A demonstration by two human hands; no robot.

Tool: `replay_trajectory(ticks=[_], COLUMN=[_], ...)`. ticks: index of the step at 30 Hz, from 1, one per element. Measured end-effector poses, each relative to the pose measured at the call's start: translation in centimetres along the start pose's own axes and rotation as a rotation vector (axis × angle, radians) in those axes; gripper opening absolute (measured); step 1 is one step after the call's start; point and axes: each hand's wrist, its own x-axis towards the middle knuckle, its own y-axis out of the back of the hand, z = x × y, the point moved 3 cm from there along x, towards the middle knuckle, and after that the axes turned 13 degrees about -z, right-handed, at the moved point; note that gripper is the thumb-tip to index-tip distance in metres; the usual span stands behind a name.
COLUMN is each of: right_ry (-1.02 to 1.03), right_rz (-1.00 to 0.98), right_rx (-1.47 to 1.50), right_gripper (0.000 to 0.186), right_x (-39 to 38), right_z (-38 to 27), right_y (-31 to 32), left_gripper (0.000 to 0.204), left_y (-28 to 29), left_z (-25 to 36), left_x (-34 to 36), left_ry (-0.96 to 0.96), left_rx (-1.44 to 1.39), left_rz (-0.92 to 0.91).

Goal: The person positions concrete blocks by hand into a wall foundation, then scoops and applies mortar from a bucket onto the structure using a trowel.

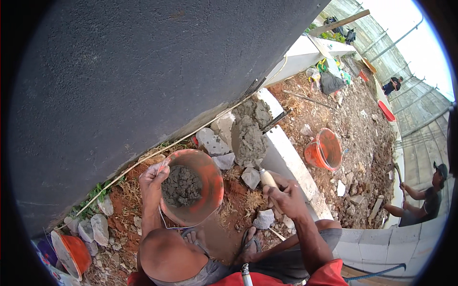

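Observation:
My left hand (153, 175) is closed at the left rim of an orange bucket (215, 187), its fingers pinching the edge or the handle there. Grey wet mortar (181, 185) lies in the bottom of the bucket, which stands between my feet and the dark wall. In my right hand (286, 195) is a trowel (268, 178), gripped by its pale handle. Its tip points away from me at a heap of mortar (252, 140) spread over stones beside a low white wall. The trowel's blade can hardly be made out against the mortar.
A dark rendered wall (143, 71) rises on the left. Loose grey stones (212, 141) lie near the mortar. Beyond the low white wall (291, 159) stands another orange bucket (324, 149) on rubble. At the right, a person (424, 195) holds a long-handled tool.

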Motion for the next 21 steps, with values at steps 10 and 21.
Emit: replay_trajectory(ticks=[10, 21], right_ry=[0.204, 0.22], right_rz=[0.573, 0.695], right_rx=[-1.003, -0.913], right_gripper=[0.052, 0.046], right_x=[5.2, 6.1], right_z=[-8.0, -5.6], right_y=[12.8, 10.8], left_gripper=[0.023, 0.022], left_y=[0.7, 1.9], left_z=[-0.1, -0.9], left_x=[0.2, 0.1], left_ry=[0.009, -0.03], left_rx=[0.015, -0.051], left_rz=[0.007, 0.01])
